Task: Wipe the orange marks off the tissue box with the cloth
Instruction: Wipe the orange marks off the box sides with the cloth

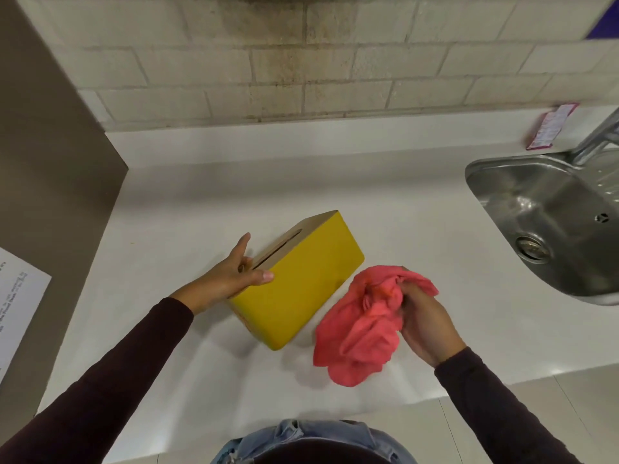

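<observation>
A yellow tissue box (301,289) with a wooden slotted lid lies tipped on the white counter (402,202), its broad yellow side facing up. My left hand (234,276) grips the box's near left end, thumb on the yellow side and fingers over the lid. No orange marks show on the visible face. My right hand (425,323) holds a bunched pink cloth (365,326) just to the right of the box, a little apart from it. A faint orange smear shows on the cloth.
A steel sink (549,222) with a tap (599,135) is set in the counter at the right. A pink label (549,127) lies against the brick wall behind. A brown cabinet side (50,195) with a paper sheet (16,303) bounds the left.
</observation>
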Tool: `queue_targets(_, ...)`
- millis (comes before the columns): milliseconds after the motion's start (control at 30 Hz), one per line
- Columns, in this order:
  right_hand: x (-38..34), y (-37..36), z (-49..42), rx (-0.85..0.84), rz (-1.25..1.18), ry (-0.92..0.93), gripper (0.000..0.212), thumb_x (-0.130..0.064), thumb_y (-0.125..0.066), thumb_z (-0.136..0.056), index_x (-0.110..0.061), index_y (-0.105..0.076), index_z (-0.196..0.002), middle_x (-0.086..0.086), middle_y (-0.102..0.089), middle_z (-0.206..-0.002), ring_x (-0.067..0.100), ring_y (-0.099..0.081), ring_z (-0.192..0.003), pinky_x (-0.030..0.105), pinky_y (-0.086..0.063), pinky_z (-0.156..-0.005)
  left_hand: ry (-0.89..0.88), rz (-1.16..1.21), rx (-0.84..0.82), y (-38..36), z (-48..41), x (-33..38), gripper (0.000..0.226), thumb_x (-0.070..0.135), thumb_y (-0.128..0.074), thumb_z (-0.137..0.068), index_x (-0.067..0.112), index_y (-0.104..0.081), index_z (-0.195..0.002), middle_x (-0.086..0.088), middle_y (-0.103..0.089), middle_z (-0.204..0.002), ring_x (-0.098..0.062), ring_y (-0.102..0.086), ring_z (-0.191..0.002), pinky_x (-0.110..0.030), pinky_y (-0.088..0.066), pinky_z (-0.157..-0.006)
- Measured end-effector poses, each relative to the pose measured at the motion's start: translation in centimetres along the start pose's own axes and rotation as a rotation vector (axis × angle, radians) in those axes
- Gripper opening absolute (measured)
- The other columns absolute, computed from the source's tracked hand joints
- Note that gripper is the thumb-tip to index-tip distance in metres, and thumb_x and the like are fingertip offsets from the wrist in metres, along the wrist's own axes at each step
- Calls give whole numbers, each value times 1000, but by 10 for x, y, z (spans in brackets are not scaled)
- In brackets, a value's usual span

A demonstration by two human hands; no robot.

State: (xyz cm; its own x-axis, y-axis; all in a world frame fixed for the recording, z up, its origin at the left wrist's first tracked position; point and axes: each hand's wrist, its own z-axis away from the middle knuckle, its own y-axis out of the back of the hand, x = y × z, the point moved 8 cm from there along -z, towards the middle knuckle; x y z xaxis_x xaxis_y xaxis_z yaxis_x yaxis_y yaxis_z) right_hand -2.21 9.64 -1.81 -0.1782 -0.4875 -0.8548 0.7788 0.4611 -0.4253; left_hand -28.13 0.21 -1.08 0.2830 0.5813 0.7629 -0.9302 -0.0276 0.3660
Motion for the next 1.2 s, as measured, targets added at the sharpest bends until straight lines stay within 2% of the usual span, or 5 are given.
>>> queue_targets(200, -1, 20, -7, 49, 583, 19, 30, 2, -38, -91, -12, -65, -88, 6, -62, -107, 20, -58, -97, 20, -47, -80, -21, -12, -17, -4, -2, 4, 86, 31, -57, -90, 32, 5, -150, -14, -25, -154, -29, -28, -141, -38, -24, -112)
queue_targets(400, -5, -10, 11, -264, 1676, 362, 32, -16, -58, -77, -27, -69, -105, 0, -52, -132, 27, -40, -127, 53, -29, -104, -15, 19, -26, -4, 1, 8, 126, 66, -61, -46, 35, 5, -149, -13, -23, -155, -28, -27, -143, -39, -25, -112)
queue_targets(500, 25, -18, 20, -584, 1567, 90, 63, 0, -42, -72, -28, -57, -126, 0, -38, -147, 19, -20, -141, 52, -14, -113, -16, 30, -24, -3, -2, 7, 123, 63, -62, -49, 36, 5, -149, -13, -23, -155, -28, -27, -142, -36, -26, -109)
queue_targets(767, 41, 4, 9, 64, 1679, -25, 72, -55, -60, -75, -30, -33, -137, 4, -31, -136, 30, -42, -110, 42, -45, -89, -1, 44, 0, -3, -8, -5, 96, 41, -63, -80, 38, 4, -149, -14, -23, -156, -28, -27, -142, -34, -27, -105)
queue_targets(1200, -44, -63, 46, 97, 1120, 819, 42, -7, -46, -72, -17, -58, -111, -14, -44, -123, 3, -45, -112, 12, -35, -93, 61, 328, -79, -2, -1, 5, 73, 75, -58, -62, 38, -57, -125, -2, -65, -126, -25, -63, -113, -41, -53, -93)
